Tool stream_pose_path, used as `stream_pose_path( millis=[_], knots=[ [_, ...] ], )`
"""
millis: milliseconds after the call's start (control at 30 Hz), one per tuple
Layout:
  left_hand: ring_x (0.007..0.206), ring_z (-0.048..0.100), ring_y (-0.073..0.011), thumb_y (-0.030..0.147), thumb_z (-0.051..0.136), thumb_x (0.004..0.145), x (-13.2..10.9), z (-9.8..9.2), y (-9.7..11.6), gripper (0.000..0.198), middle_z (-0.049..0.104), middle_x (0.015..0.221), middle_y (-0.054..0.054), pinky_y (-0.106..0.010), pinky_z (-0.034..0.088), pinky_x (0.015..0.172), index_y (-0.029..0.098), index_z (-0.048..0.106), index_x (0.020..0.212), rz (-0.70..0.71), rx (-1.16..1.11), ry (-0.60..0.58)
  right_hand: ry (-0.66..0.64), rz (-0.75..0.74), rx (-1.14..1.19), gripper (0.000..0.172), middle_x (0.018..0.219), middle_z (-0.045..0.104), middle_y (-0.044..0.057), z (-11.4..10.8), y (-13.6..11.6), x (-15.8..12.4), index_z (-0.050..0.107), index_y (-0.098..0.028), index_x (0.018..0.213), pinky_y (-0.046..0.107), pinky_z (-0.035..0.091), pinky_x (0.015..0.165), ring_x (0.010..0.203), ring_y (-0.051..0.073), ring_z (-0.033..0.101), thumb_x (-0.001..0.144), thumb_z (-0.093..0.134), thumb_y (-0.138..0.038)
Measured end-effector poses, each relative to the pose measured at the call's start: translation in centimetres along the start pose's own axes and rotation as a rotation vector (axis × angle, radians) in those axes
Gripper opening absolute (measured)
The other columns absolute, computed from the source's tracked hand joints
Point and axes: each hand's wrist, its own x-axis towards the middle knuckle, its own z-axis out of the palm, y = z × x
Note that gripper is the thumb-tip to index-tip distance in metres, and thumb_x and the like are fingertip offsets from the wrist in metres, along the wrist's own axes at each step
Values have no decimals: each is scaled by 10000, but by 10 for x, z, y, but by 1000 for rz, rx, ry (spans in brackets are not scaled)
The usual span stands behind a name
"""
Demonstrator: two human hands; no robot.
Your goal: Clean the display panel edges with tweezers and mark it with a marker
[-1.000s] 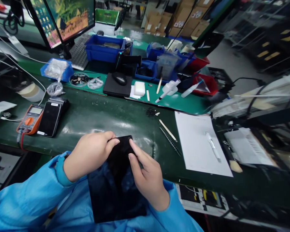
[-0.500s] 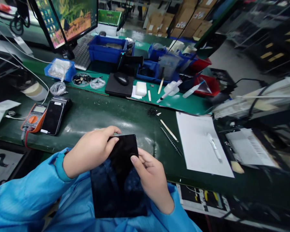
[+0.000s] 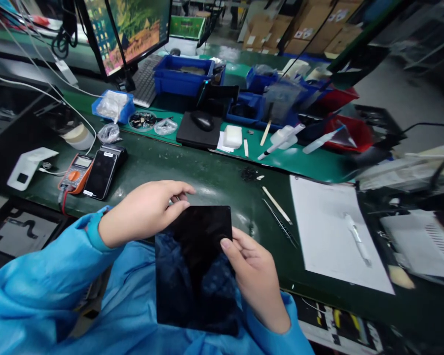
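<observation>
A black glossy tablet (image 3: 198, 268) rests over my lap and the near edge of the green bench (image 3: 192, 170), screen up. My left hand (image 3: 144, 209) grips its top left corner, fingers curled over the edge. My right hand (image 3: 257, 273) holds the right edge, thumb lying on the glass. Blue sleeves cover both arms.
Black tweezers (image 3: 281, 224) and a wooden stick (image 3: 277, 198) lie just right of the tablet, beside a white sheet (image 3: 333, 236) with a pen (image 3: 357, 239). An orange multimeter (image 3: 76, 172) and a phone (image 3: 101, 172) sit at left. Blue bins (image 3: 183, 76), a monitor (image 3: 133, 27) and a mouse (image 3: 203, 121) stand behind.
My right hand slid from the tablet's top part down to its right edge. The tablet's top swung slightly right, and the view shifted left.
</observation>
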Motion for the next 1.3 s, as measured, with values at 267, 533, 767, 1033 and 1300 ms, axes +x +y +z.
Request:
stream_pose_path(
  millis=[267, 533, 767, 1033, 1300],
  knots=[
    [695, 642, -135, 241, 547, 889, 42, -25, 19, 218, 751, 826, 23, -237, 387, 630, 242, 765, 894, 191, 177, -280, -85, -37, -41, 300, 966, 767, 52, 7, -8, -3, 718, -248, 1188, 311, 579, 790, 769, 172, 698, 921, 637, -359],
    [508, 484, -112, 251, 548, 857, 61, -39, 34, 220, 683, 652, 30, -257, 296, 534, 245, 752, 775, 217, 259, -464, -60, -67, -114, 300, 699, 681, 2, 6, -10, -4, 727, -219, 1156, 247, 514, 593, 604, 137, 592, 913, 635, -369],
    [535, 505, -140, 222, 577, 820, 69, -39, 35, 199, 683, 650, 22, -277, 296, 584, 273, 755, 748, 212, 299, -492, -80, -64, -147, 302, 659, 622, -9, 7, -12, -3, 733, -208, 1137, 216, 430, 510, 533, 101, 472, 920, 620, -383],
    [519, 495, -155, 270, 697, 744, 70, -37, 41, 117, 580, 508, 17, -292, 306, 600, 252, 732, 634, 157, 334, -501, -89, -59, -115, 289, 635, 594, -18, 10, -11, -1, 735, -212, 1129, 216, 444, 520, 532, 102, 472, 910, 635, -372],
    [450, 424, -101, 427, 726, 744, 64, -35, 29, 196, 611, 538, 37, -259, 245, 510, 236, 713, 708, 107, 249, -528, -86, -46, -121, 333, 689, 659, 10, 8, -12, -4, 732, -189, 1155, 215, 415, 505, 542, 105, 485, 903, 645, -389]
  ],
)
